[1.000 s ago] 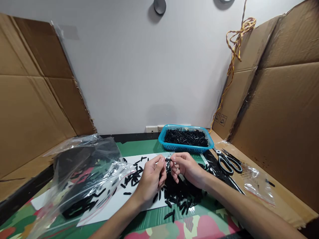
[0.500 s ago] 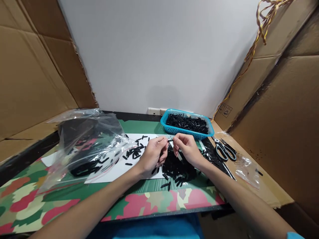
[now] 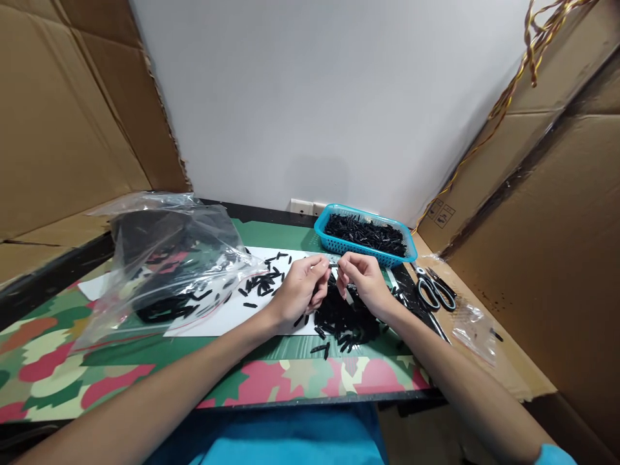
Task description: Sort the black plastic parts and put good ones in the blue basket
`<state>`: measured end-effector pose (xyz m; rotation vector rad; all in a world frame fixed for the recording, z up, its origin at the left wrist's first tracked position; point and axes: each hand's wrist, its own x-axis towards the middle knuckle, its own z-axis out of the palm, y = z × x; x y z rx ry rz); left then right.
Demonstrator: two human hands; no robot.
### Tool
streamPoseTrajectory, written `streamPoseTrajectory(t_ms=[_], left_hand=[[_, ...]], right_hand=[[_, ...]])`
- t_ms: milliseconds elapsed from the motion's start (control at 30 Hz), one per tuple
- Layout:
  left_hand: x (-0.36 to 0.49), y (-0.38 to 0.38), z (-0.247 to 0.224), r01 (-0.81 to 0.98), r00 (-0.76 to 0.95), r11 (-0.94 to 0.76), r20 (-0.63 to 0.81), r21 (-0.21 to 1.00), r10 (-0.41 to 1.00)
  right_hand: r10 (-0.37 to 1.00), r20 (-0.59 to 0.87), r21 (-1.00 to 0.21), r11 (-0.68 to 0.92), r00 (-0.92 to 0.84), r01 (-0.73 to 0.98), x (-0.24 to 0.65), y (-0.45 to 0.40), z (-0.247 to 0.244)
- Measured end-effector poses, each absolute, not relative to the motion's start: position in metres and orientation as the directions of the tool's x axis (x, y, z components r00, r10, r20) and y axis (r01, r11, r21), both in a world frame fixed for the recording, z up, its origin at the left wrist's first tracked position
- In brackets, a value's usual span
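Between the fingertips of my left hand (image 3: 305, 287) and my right hand (image 3: 362, 281) is a small black strip-like piece (image 3: 334, 265), pinched at both ends. Both hands are closed, held close together over a pile of similar black pieces (image 3: 346, 320). Some lower fingers of the left hand are curled, and whatever lies in that palm is hidden. More black pieces (image 3: 261, 284) are scattered on the white sheet (image 3: 203, 326) left of my hands. Behind the right hand stands a blue basket (image 3: 349, 248) full of thin black pieces.
A clear zip bag (image 3: 184, 258) with black pieces in it lies at the left. Scissors (image 3: 436, 290) and a small clear bag (image 3: 477, 332) lie at the right. Cardboard walls (image 3: 547, 245) flank the camouflage-patterned table (image 3: 300, 381). Twisted yellow-brown wires (image 3: 508, 97) hang at upper right.
The camera view has shifted slightly, so the scene sits a little higher. Both hands keep their pinch on the small black piece, with hardly any change in pose.
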<state>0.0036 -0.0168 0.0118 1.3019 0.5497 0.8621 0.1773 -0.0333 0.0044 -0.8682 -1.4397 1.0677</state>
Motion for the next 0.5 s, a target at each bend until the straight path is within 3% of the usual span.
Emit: streamPoseTrajectory(t_ms=[233, 500], left_hand=[[0.003, -0.019, 0.012, -0.232, 0.585, 0.008, 0.133, 0.973, 0.8], [0.003, -0.017, 0.011, -0.233, 0.618, 0.115, 0.055, 0.966, 0.784]], right_hand=[[0.923, 0.365, -0.921, 0.377, -0.126, 0.095, 0.178, -0.032, 0.002], [0.803, 0.588, -0.693, 0.437, 0.099, 0.573, 0.213, -0.037, 0.02]])
